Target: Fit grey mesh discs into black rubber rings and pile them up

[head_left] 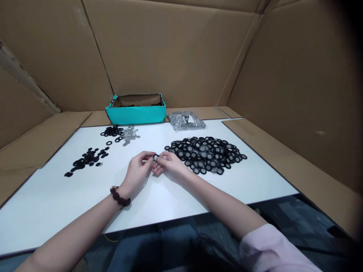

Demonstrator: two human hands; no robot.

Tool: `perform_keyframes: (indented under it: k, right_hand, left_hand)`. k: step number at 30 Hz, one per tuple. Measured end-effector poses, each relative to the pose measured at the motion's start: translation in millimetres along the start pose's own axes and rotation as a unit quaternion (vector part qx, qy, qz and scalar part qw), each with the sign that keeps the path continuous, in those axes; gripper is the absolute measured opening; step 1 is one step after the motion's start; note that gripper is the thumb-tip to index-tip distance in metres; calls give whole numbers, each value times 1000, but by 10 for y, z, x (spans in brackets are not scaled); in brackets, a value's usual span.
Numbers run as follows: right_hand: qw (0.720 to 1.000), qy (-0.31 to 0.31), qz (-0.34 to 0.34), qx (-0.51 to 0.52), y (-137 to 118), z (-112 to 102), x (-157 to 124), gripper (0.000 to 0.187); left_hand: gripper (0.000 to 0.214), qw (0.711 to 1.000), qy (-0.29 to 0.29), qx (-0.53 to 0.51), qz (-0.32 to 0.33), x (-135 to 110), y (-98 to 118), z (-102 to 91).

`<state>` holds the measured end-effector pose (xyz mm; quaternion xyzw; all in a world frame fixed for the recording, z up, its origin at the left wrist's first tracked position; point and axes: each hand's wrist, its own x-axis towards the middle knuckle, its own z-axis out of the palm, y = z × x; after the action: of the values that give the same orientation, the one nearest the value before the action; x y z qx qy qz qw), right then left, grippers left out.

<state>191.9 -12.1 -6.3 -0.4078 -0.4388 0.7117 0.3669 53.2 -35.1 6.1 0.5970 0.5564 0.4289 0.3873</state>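
Observation:
My left hand (138, 172) and my right hand (169, 163) meet over the middle of the white table (170, 204). Both pinch one small black ring with a grey mesh centre (155, 157) between their fingertips. A beaded bracelet (120, 197) sits on my left wrist. Just right of my hands lies a large heap of black rings with mesh centres (205, 154). To the left lie a scatter of black discs (86, 158), a small group of black rings (112, 132) and a little pile of grey mesh discs (129, 134).
A teal box (135, 113) holding dark parts stands at the table's far edge. Beside it lies a clear bag of grey parts (185, 120). Brown cardboard walls (181, 49) enclose the table on three sides.

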Motion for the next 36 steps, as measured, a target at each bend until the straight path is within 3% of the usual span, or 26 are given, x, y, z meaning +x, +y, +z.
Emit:
perform_keyframes:
  k: [6, 16, 22, 28, 31, 36]
  right_hand:
    - [998, -4, -24, -61, 1, -56, 1, 23]
    - [993, -8, -41, -106, -7, -54, -8, 14]
    - [961, -3, -112, -254, 22, -51, -58, 13]
    - [933, 33, -164, -319, -38, -66, -151, 12]
    - [947, 48, -150, -279, -53, -46, -147, 11]
    - [995, 34, -40, -89, -31, 17, -83, 11]
  left_hand:
    - [28, 999, -35, 28, 15, 4, 8, -29]
    - [30, 998, -41, 40, -8, -9, 62, -40]
    - [21, 997, -48, 60, -3, 3, 3, -38]
    - [24, 996, -63, 69, -8, 39, -20, -56]
    - [25, 998, -62, 20, -23, 42, -12, -49]
    - [27, 999, -33, -18, -19, 4, 14, -25]
